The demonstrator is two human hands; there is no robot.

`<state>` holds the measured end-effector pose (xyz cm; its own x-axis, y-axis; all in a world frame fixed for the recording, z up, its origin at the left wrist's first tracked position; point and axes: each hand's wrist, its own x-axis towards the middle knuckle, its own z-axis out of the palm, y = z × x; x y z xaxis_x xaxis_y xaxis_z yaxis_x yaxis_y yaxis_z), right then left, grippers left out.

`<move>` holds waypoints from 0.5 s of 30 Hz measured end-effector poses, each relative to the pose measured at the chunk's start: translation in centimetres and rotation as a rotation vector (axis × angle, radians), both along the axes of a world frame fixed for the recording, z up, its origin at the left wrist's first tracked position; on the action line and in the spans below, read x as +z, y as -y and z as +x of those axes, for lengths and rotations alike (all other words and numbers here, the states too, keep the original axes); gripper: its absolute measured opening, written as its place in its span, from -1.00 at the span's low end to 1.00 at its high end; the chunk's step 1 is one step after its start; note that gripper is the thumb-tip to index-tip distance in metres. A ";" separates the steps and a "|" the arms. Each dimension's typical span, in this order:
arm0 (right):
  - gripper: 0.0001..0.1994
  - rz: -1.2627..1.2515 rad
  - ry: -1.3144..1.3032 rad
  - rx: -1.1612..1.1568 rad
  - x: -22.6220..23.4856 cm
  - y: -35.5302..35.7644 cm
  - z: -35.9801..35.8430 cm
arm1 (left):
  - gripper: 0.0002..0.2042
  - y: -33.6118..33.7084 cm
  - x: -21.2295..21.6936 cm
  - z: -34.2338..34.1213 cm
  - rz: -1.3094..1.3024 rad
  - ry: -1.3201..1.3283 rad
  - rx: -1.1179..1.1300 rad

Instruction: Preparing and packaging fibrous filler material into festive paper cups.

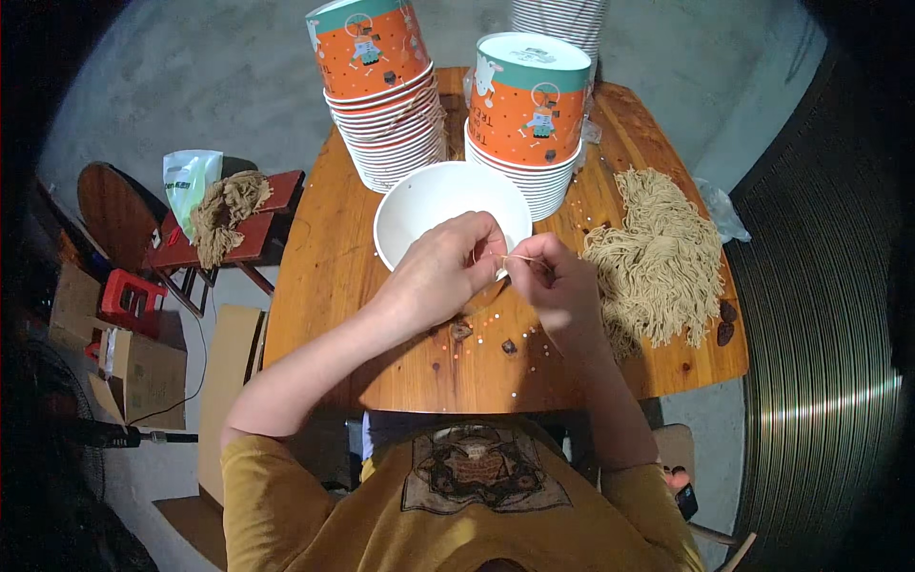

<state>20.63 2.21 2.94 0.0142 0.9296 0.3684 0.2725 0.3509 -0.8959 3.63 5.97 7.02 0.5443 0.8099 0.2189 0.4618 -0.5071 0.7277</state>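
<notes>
Both hands meet over the front rim of a round white tub [426,202], fingertips nearly touching. A thin tan string [516,256] runs between them. My left hand [446,250] is closed on it in a pinch, and my right hand [558,289] pinches its other side. A loop of the string shows near my left fingers. What lies inside the tub behind my left hand is hidden. Right of my right hand, a big heap of tan strings [662,257] lies on the wooden table [329,296].
Two tall stacks of upturned orange and green paper tubs [374,48], [530,105] stand behind the white tub. Small white and orange beads [481,338] dot the table's front. A red bench [186,250] at left carries a plastic bag and more string. A cardboard box [152,381] sits below.
</notes>
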 end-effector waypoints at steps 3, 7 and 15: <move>-0.90 0.010 0.026 -0.016 -0.3 0.0 -0.2 | -0.93 -0.1 -0.1 -0.1 -0.134 0.063 -0.005; -0.89 0.020 0.032 -0.012 0.0 0.2 -0.3 | -0.93 -0.2 -0.1 0.0 -0.243 0.108 -0.021; -0.90 0.033 0.013 0.000 -0.9 -0.1 -0.1 | -0.92 -0.7 -0.7 -0.2 -0.281 0.213 -0.040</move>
<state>20.52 2.29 2.06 0.0093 0.9171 0.3986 0.2844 0.3798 -0.8803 3.47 6.65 6.35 0.5432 0.8333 0.1029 0.2685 -0.2886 0.9190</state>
